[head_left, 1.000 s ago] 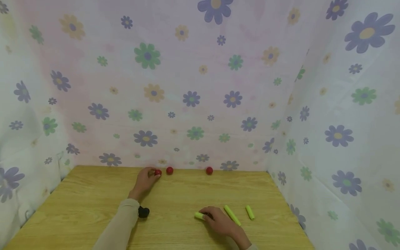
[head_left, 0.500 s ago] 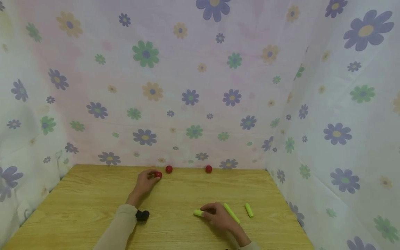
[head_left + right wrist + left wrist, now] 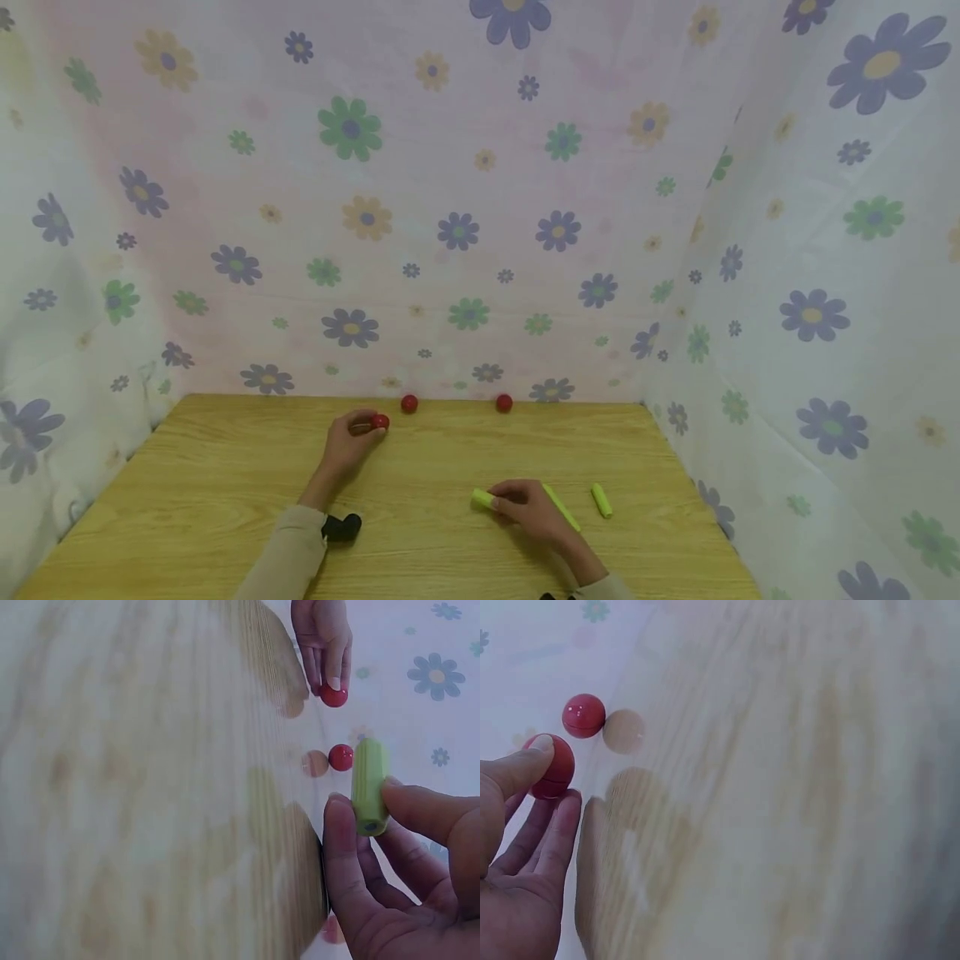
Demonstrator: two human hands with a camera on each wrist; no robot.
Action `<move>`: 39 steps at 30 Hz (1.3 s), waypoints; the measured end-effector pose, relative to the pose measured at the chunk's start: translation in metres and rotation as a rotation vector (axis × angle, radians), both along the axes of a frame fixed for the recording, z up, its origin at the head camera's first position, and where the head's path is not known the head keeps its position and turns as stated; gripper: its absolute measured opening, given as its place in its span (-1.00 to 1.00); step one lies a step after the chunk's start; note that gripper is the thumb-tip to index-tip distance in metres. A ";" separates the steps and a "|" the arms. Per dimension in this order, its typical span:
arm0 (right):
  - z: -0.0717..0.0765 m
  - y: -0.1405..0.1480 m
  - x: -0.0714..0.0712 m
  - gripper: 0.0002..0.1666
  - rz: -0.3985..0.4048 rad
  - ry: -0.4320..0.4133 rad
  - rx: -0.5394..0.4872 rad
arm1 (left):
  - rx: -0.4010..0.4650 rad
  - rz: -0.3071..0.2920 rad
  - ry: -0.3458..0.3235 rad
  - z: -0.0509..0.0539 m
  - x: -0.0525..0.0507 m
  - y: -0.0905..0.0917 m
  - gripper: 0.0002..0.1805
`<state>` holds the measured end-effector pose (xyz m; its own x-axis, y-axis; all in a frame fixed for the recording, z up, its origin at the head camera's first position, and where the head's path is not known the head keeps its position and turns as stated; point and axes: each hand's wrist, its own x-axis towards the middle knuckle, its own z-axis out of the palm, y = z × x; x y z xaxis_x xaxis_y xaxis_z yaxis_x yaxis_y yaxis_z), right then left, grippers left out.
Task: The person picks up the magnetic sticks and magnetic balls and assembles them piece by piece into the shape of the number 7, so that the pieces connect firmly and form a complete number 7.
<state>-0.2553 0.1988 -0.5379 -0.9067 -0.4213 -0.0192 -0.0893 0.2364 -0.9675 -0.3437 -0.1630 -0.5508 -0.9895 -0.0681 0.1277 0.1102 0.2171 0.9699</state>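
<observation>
Near the table's back edge the left hand (image 3: pixel 348 448) pinches a red ball (image 3: pixel 381 422) between thumb and fingers; the left wrist view shows this ball (image 3: pixel 555 769) beside the thumb. A second red ball (image 3: pixel 408 404) stands just right of it, and a third (image 3: pixel 504 403) sits further right along the back edge. The right hand (image 3: pixel 531 512) holds a short yellow-green stick (image 3: pixel 483 498) by its right end; in the right wrist view the stick (image 3: pixel 369 787) is between thumb and fingers. Right of that hand lie a longer yellow-green stick (image 3: pixel 562 510) and a short one (image 3: pixel 602 500).
The wooden table (image 3: pixel 420 550) ends at a flower-patterned cloth (image 3: pixel 465 275) at the back, with more cloth at both sides. A black strapped device (image 3: pixel 343 527) sits at the left wrist.
The left hand has brought its red ball slightly toward the front, away from the back edge. The right hand, with its short stick, has moved slightly up in the view.
</observation>
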 end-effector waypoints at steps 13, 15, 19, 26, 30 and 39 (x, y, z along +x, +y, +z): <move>0.002 -0.002 0.000 -0.53 -0.123 -0.052 -0.048 | 0.105 -0.027 -0.077 -0.001 0.012 0.008 -0.53; 0.001 -0.004 0.000 -0.54 -0.146 -0.043 -0.049 | 0.124 -0.027 -0.093 -0.001 0.015 0.010 -0.52; 0.000 -0.009 0.000 -0.57 -0.188 -0.037 -0.060 | 0.155 -0.035 -0.110 -0.002 0.020 0.014 -0.51; 0.000 -0.018 0.003 -0.56 -0.236 -0.040 -0.081 | 0.155 0.010 -0.055 -0.006 0.026 0.020 -0.54; 0.001 -0.021 0.004 -0.53 -0.246 -0.056 -0.093 | 0.141 0.001 -0.038 -0.007 0.030 0.024 -0.57; 0.000 -0.026 0.003 -0.55 -0.290 -0.053 -0.085 | 0.181 -0.050 -0.045 -0.004 0.037 0.033 -0.60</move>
